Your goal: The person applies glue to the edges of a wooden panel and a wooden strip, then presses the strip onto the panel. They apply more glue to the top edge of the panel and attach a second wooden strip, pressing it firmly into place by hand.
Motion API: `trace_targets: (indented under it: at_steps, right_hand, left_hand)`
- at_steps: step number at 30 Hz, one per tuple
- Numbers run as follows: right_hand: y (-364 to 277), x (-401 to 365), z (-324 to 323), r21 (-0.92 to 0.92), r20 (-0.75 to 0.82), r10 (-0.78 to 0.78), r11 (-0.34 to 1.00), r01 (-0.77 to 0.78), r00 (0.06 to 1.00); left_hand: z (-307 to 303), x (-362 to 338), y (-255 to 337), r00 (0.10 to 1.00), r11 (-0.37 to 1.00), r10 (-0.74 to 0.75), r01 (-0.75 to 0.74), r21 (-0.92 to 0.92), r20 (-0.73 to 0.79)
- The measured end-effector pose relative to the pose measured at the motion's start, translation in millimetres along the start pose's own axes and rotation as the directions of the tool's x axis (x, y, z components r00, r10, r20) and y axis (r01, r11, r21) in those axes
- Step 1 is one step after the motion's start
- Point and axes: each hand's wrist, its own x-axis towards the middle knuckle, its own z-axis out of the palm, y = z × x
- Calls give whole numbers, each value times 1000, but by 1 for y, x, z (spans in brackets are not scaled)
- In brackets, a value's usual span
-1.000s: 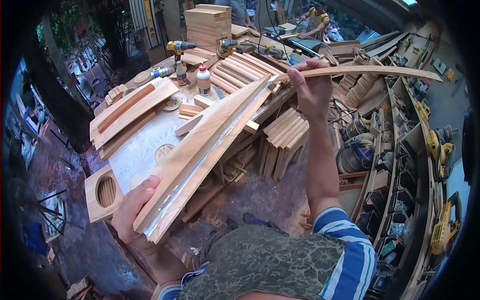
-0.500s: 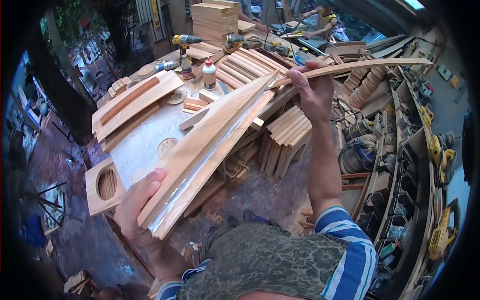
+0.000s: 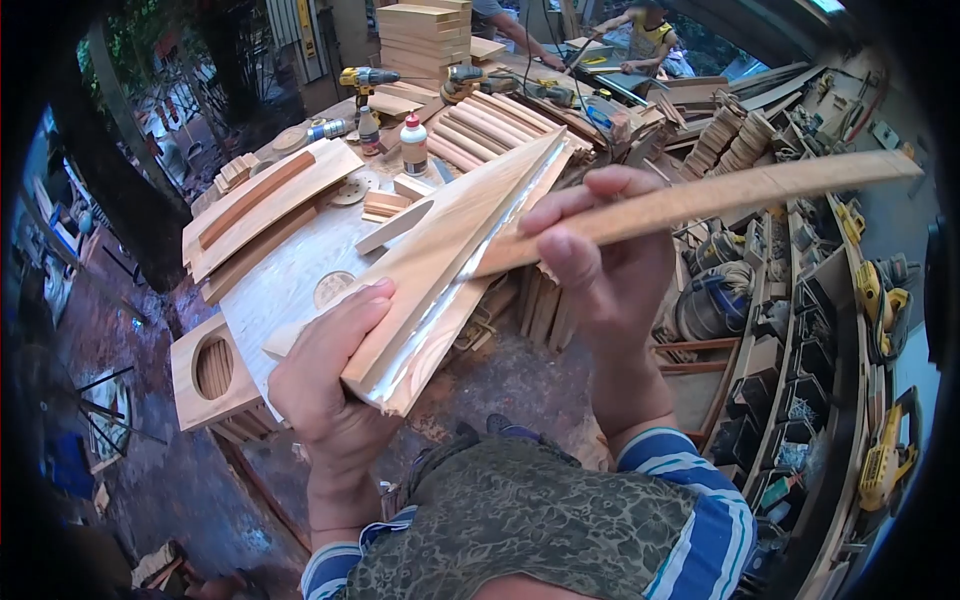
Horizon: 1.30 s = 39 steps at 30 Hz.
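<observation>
My left hand (image 3: 335,370) grips the near end of a long wooden board (image 3: 430,265) that tilts up and away over the workbench. Along the board's inner corner runs a bead of white glue (image 3: 440,310), smeared toward both ends. In my right hand (image 3: 610,250) is a thin, slightly curved wooden strip (image 3: 740,200), pinched between thumb and fingers. The strip's left tip touches the glued groove about midway along the board. Its other end reaches far out to the right.
On the workbench (image 3: 270,285) stand a glue bottle (image 3: 413,147) with a red cap, a drill (image 3: 362,85) and stacked wooden boards (image 3: 425,35). Rounded wooden pieces (image 3: 490,130) lie behind. Shelves with power tools (image 3: 885,460) line the right. Two other people work at the back.
My right hand has come down and closer, drawing the strip's tip from the board's far end to about its middle. The board's near end has shifted right and up with my left hand.
</observation>
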Motion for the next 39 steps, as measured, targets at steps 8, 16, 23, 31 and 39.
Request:
trace_targets:
  at_steps: [8, 16, 23, 31, 39]
  right_hand:
    - [-41, -21, 5, -120, 273, -153, 974, 191, 950]
    - [-19, -21, -7, -213, 69, -180, 958, 191, 981]
    - [10, -5, -21, -83, -134, -14, 997, 3, 991]
    - [-43, -20, -1, -21, -60, -47, 999, 46, 997]
    - [-54, -25, 3, -47, 108, -114, 992, 119, 988]
  left_hand:
    - [15, 7, 12, 999, 998, 40, -40, 51, 3]
    - [15, 9, 12, 997, 994, 76, -78, 74, 32]
    - [8, 8, 10, 999, 993, 45, -45, 111, 0]
    - [13, 11, 11, 998, 997, 53, -54, 57, 18]
    - [27, 13, 12, 995, 994, 104, -104, 22, 13]
